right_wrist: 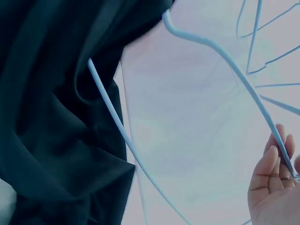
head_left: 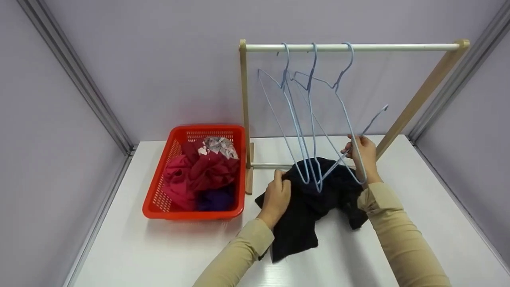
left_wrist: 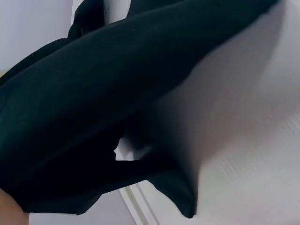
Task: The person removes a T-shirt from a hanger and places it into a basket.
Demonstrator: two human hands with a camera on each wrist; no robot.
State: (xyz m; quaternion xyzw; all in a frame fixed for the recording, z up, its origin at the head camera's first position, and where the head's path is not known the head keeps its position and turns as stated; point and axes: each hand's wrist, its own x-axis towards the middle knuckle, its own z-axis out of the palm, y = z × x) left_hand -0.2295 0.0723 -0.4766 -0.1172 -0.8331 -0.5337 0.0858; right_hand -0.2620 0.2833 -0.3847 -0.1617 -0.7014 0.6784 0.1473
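Note:
A black garment is bunched over the white table below the rack, part of it raised. My left hand grips its left edge. In the left wrist view the dark cloth fills much of the picture, and only a sliver of that hand shows at the lower left corner. My right hand holds a light blue wire hanger near its neck, with the hook pointing up to the right. Seen from the right wrist, the hanger's wires run into the folds of the garment, where their ends are hidden.
Three more blue hangers hang from the white rail of a wooden-sided rack, in front of my right hand. Left of the rack stands a red basket with crumpled pink, dark red, purple and patterned clothes.

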